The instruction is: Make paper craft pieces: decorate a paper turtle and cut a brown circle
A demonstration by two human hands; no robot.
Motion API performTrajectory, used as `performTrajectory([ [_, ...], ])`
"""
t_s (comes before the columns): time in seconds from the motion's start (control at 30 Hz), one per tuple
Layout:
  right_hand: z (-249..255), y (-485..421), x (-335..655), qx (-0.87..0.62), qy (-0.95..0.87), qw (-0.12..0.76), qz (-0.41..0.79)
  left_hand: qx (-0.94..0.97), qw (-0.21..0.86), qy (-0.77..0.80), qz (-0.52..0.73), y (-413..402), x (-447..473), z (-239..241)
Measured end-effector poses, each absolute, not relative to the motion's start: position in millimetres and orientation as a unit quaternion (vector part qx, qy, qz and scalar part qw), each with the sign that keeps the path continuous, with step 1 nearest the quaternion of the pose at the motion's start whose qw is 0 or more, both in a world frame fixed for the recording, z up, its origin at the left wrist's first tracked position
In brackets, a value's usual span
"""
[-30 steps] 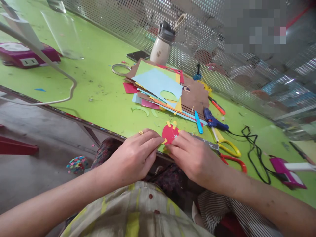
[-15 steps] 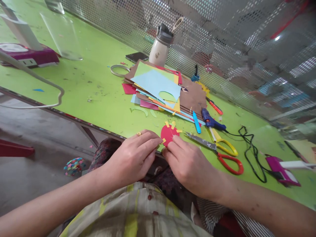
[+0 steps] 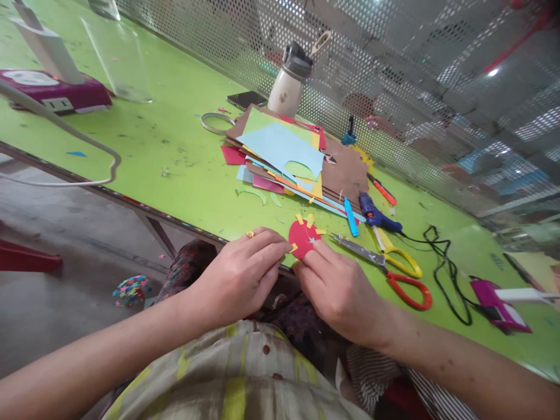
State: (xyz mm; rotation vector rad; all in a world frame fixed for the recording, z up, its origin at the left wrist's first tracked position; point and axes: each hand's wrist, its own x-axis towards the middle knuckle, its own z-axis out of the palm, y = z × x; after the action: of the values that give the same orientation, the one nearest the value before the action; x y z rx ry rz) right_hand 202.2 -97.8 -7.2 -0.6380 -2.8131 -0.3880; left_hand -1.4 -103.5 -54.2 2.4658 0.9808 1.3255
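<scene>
A red paper disc [image 3: 301, 238] with small yellow strips around its rim lies at the near edge of the green table [image 3: 175, 146]. My left hand [image 3: 238, 274], a gold ring on one finger, pinches the disc's left edge with its fingertips together. My right hand [image 3: 336, 286] is curled, its fingertips pressing the disc's lower right edge. Both hands sit at the table's front edge above my lap.
Scissors with yellow and red handles [image 3: 389, 268] lie right of my hands, beside a blue glue gun [image 3: 376, 216] and its black cord. A stack of coloured paper sheets [image 3: 289, 160], a bottle [image 3: 291, 81], a phone, a tape ring and magenta power strips [image 3: 56, 96] are further off.
My right hand has slid back off the scissors' blades toward me and now touches only the disc's lower edge. The left hand has barely moved.
</scene>
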Motion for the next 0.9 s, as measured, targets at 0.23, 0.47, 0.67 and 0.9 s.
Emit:
performTrajectory([
  [0.23,-2,-98,207,-0.287,-0.930,0.229,0.019,0.826,0.099,0.324,0.450,-104,-2,-54],
  [0.47,16,-97,212,-0.424,-0.754,0.340,0.370,0.768,0.270,0.380,0.438,-109,10,-28],
  [0.67,15,-100,216,-0.422,-0.687,0.356,0.472,0.722,0.397,0.392,0.409,-110,18,-11],
  [0.9,12,-102,216,-0.417,-0.677,0.351,0.495,0.662,0.491,0.434,0.364,-112,23,-3],
])
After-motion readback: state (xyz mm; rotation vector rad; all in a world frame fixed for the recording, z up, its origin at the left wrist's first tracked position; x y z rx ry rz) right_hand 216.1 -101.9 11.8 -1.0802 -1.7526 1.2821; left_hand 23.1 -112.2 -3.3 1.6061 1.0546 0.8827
